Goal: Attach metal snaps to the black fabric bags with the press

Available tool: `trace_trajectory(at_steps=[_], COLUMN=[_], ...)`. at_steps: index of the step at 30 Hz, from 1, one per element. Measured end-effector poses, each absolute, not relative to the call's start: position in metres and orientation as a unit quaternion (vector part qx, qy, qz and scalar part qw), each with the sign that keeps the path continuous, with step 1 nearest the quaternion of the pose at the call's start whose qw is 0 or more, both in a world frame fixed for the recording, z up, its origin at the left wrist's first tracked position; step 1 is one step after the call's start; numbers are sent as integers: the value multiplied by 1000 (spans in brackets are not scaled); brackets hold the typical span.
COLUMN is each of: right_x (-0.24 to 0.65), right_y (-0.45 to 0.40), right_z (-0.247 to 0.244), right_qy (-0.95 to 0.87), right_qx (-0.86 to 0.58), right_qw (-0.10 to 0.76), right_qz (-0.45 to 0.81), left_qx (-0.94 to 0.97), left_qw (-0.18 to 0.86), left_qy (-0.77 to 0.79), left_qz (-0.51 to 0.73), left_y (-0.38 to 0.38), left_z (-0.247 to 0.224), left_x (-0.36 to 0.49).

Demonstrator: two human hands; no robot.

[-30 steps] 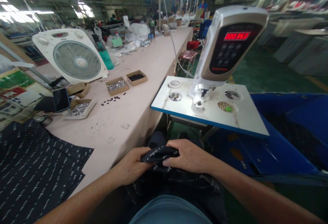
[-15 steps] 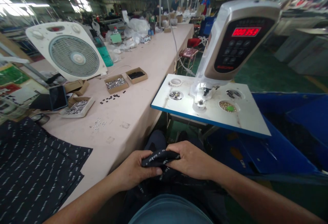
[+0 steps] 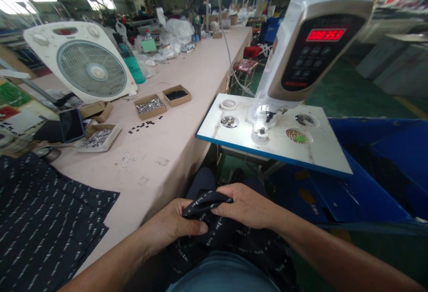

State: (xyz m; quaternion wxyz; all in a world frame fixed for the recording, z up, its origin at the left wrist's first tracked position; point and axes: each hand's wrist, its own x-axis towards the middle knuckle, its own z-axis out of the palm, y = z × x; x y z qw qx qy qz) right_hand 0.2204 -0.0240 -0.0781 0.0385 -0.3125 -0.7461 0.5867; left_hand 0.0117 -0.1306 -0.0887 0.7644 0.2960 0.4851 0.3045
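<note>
Over my lap, dark printed fabric (image 3: 219,229) with small white lettering is held in both hands. My left hand (image 3: 175,220) grips its folded edge from the left, thumb lying on top. From the right, my right hand (image 3: 245,205) pinches the same edge between thumb and fingers, and a fold gapes between the two hands. The rest of the cloth drapes down across my legs. Ahead and to the right stands a snap press machine (image 3: 301,55) with a red lit display. Its white worktable (image 3: 230,138) has round cups of small metal parts set into it.
On the long table (image 3: 180,127) at left lie a stack of dark printed cloth (image 3: 43,220), small boxes of metal fasteners (image 3: 149,108), a box of black pieces (image 3: 176,96), a phone (image 3: 72,125) and a box fan (image 3: 93,67). A blue bin (image 3: 384,149) stands at right.
The held edge has opened into a wider fold, and more printed cloth shows below my hands and over my lap. Both hands keep their hold. The view has shifted slightly.
</note>
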Motion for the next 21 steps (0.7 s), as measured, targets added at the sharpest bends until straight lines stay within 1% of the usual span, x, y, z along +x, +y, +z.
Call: trace_trajectory(at_steps=[8, 15, 18, 21], right_x=[218, 220, 224, 219], right_y=[-23, -19, -6, 12], right_z=[-83, -81, -71, -48], right_qy=[-741, -740, -759, -795], right_qx=[-325, -347, -327, -301], right_qw=[39, 23, 18, 37], right_qz=[586, 576, 562, 525], left_qx=[250, 254, 291, 330], left_qw=[779, 777, 749, 724], left_qy=[470, 439, 452, 456], left_qz=[332, 374, 387, 399], left_y=[-133, -127, -117, -103], left_z=[-95, -102, -109, -124], left_x=[11, 17, 20, 23])
